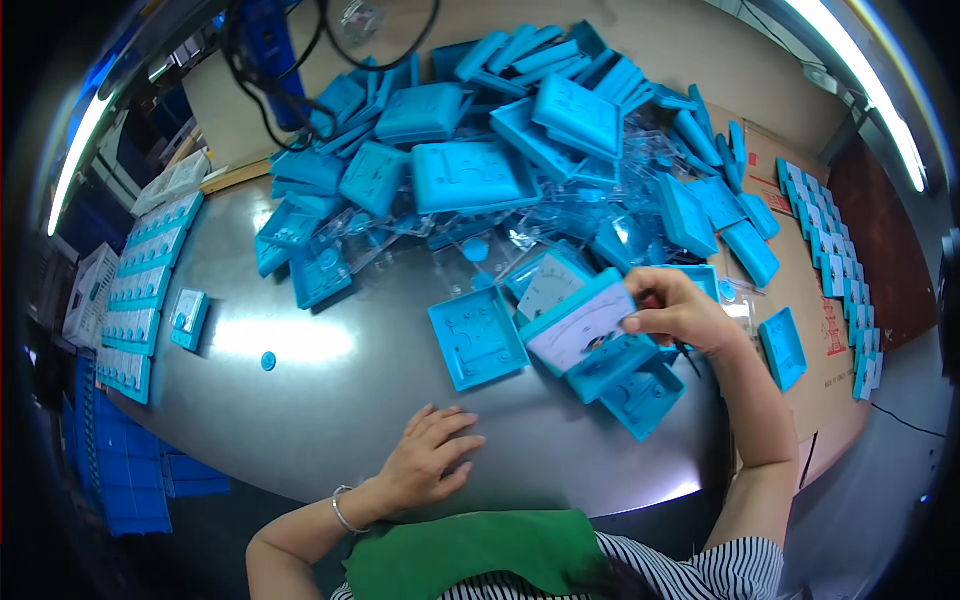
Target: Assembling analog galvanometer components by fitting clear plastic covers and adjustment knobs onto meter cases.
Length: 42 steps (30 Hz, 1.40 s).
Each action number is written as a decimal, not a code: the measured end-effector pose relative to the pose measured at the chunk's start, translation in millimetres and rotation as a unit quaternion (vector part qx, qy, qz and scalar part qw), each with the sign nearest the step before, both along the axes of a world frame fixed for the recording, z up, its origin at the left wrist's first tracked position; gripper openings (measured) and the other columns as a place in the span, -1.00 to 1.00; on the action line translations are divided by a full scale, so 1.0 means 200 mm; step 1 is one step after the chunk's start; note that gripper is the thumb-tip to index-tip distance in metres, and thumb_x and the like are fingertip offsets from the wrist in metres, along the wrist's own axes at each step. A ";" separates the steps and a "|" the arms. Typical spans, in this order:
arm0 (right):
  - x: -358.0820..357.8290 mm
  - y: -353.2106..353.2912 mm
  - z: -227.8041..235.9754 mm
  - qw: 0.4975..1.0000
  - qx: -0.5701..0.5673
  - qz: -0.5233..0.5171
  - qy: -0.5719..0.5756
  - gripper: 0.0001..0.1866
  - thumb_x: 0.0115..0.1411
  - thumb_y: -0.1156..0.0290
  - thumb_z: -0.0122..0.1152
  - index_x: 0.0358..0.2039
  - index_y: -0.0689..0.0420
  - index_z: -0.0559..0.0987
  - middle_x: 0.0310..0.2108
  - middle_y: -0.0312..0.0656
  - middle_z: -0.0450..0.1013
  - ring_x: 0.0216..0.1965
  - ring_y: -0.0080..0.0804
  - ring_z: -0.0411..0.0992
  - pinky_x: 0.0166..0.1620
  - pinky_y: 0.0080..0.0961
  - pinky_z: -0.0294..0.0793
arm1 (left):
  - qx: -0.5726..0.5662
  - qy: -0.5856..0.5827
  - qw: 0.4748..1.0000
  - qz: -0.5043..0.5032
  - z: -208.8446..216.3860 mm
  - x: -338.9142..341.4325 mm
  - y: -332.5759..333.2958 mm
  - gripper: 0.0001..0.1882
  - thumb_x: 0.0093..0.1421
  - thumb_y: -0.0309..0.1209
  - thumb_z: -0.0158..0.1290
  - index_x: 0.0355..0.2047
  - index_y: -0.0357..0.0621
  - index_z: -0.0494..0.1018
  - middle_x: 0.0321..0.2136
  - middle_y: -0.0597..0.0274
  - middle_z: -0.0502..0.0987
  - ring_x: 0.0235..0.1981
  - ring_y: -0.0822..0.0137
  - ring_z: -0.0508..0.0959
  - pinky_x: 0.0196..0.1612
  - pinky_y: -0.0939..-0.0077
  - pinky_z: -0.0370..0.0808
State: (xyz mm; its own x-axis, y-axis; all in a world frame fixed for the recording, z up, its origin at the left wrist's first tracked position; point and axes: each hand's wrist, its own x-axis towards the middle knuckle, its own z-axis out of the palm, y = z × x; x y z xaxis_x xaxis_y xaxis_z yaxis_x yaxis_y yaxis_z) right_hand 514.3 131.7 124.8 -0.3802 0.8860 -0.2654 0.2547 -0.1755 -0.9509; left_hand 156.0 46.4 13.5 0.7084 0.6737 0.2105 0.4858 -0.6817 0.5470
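My right hand (pixel 688 310) grips a panel meter (pixel 578 328) with a blue case and a pale dial face, thumb on its face. A red and black tool, its kind hidden by the fingers, shows in the same hand, with a thin dark end (pixel 690 358) poking out below. Behind the meter stands another white dial plate (pixel 548 286). An open blue housing (pixel 478 338) lies to its left, and a second housing (pixel 646 398) lies partly beneath it. My left hand (pixel 432 458) lies on the metal table near the front edge, fingers spread, holding nothing.
A large heap of blue housings (pixel 475 175) and clear covers (pixel 640 190) fills the back. Rows of meters stand at the left (pixel 140 305) and on cardboard at the right (pixel 838 265). A single meter (pixel 188 318) and a blue disc (pixel 268 361) lie left. A blue power tool (pixel 268 50) hangs above.
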 end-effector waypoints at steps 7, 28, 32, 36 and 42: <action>-0.08 -0.12 0.14 0.976 0.106 -0.132 -0.137 -0.84 0.02 0.55 0.32 -0.35 0.16 0.55 -0.52 -0.42 0.37 -0.53 -0.76 0.31 -0.51 -0.81 0.23 | -0.041 -0.145 0.989 -0.001 -0.05 -0.10 0.03 -0.61 -0.06 -0.45 0.17 -0.14 -0.10 0.47 0.01 0.09 0.38 0.11 0.02 0.33 0.16 0.09 0.26; -1.40 -0.36 -0.46 0.997 0.071 0.014 -0.015 -0.71 0.09 0.41 0.27 -0.18 0.26 0.54 -0.35 -0.24 0.51 -0.54 -0.69 0.37 -0.48 -0.73 0.35 | -0.672 -0.426 0.603 0.056 -0.01 -0.78 -0.24 -0.52 0.22 -0.36 -0.02 0.10 -0.27 0.17 -0.06 -0.01 0.42 -0.21 0.21 0.57 -0.42 0.36 0.64; -1.37 -0.33 -0.37 0.996 0.006 -0.087 -0.009 -0.74 0.18 0.29 0.16 -0.24 0.23 0.57 -0.39 -0.24 0.52 -0.71 -0.69 0.31 -0.65 -0.77 0.25 | -0.671 -0.443 0.592 0.058 -0.02 -0.81 -0.24 -0.52 0.21 -0.37 -0.02 0.09 -0.27 0.17 -0.07 -0.01 0.42 -0.21 0.21 0.56 -0.43 0.37 0.64; -1.42 -0.43 -0.44 0.970 0.210 0.038 -0.113 -0.66 0.07 0.29 0.27 -0.16 0.16 0.54 -0.32 -0.23 0.50 -0.50 -0.59 0.40 -0.50 -0.66 0.35 | -0.663 -0.396 0.631 0.070 -0.02 -0.78 -0.24 -0.50 0.22 -0.35 -0.04 0.11 -0.27 0.16 -0.07 0.01 0.42 -0.21 0.23 0.56 -0.43 0.40 0.63; -1.38 -0.31 -0.27 0.974 0.149 -0.171 0.005 -0.58 0.18 0.22 0.20 -0.05 0.23 0.47 -0.45 -0.21 0.47 -0.42 -0.58 0.39 -0.34 -0.62 0.37 | -0.690 -0.360 0.625 0.069 0.03 -0.77 -0.23 -0.45 0.21 -0.31 -0.02 0.13 -0.28 0.11 -0.07 -0.06 0.41 -0.24 0.22 0.57 -0.45 0.47 0.63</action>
State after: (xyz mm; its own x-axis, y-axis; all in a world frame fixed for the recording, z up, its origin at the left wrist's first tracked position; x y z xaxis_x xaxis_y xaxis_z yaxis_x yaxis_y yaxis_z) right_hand 239.0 70.2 71.3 -0.0514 0.9983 0.0261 0.2205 0.0368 -0.9747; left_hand 1.1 1.0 20.5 0.6796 0.6104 -0.4070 -0.2226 0.7002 0.6784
